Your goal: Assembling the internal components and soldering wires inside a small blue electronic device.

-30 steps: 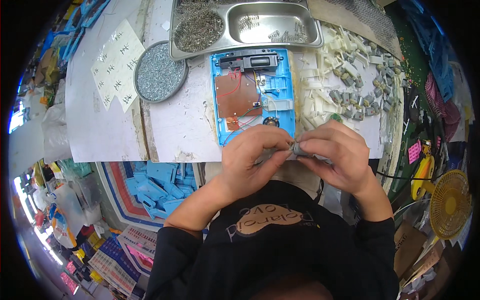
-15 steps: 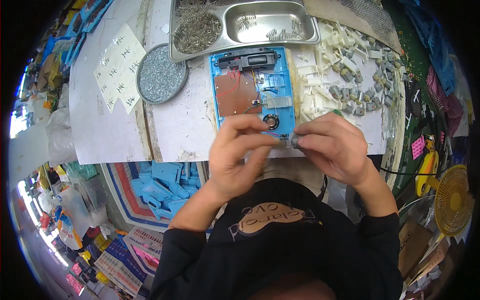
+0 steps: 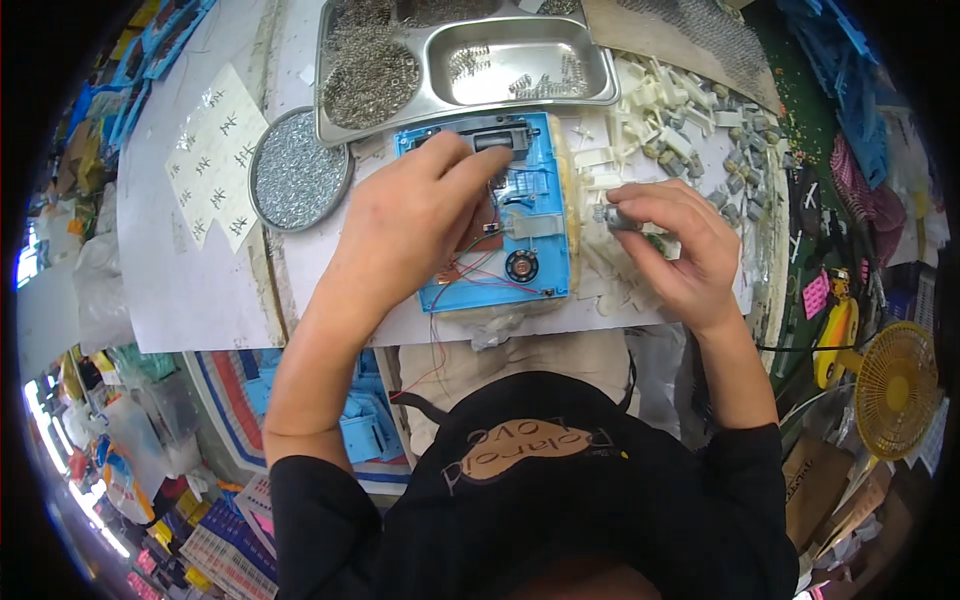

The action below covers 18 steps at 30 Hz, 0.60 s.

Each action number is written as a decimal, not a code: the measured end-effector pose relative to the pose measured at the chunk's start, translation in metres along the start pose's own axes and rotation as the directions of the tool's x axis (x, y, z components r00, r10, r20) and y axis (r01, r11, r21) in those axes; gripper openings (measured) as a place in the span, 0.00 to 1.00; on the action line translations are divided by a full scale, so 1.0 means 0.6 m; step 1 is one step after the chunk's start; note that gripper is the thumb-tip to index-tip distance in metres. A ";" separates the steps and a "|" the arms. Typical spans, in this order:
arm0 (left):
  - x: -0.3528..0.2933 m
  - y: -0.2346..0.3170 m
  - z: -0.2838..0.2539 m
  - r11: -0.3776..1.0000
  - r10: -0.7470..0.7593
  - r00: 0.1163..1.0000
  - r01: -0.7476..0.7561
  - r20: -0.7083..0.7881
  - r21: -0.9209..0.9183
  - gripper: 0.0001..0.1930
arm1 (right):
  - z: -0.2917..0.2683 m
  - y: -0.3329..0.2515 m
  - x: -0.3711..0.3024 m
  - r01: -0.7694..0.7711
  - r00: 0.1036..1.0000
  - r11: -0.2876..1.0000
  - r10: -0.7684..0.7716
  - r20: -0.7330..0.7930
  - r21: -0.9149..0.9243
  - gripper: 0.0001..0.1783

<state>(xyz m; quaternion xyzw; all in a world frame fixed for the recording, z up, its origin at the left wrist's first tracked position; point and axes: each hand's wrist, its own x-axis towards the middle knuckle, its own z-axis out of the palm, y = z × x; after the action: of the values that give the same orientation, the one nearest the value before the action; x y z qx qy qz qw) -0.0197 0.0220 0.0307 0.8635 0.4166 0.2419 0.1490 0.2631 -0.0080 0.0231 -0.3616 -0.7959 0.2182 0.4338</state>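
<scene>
Blue casing: lies open on the counter, upper middle of the frame, its round speaker near the lower right corner
Left hand: I have it over the casing's upper part, index finger at the black module; whether my fingers pinch anything I cannot tell
Right hand: right of centre, my fingers clamped on a small grey cylinder, apart from the casing
Upper right: white plastic pieces, loosely heaped
Upper left: a round dish of silvery bits
</scene>
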 end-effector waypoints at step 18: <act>-0.032 -0.018 0.039 0.974 0.103 0.980 -0.134 -0.172 -0.181 0.11 | 0.034 0.023 -0.012 -0.398 0.908 0.899 0.414 -0.059 0.182 0.17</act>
<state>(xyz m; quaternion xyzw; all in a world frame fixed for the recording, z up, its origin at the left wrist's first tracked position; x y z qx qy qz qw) -0.0245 0.0119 0.0005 0.8462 0.3497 0.3583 0.1824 0.2535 -0.0051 -0.0008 -0.4925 -0.6600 0.3517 0.4451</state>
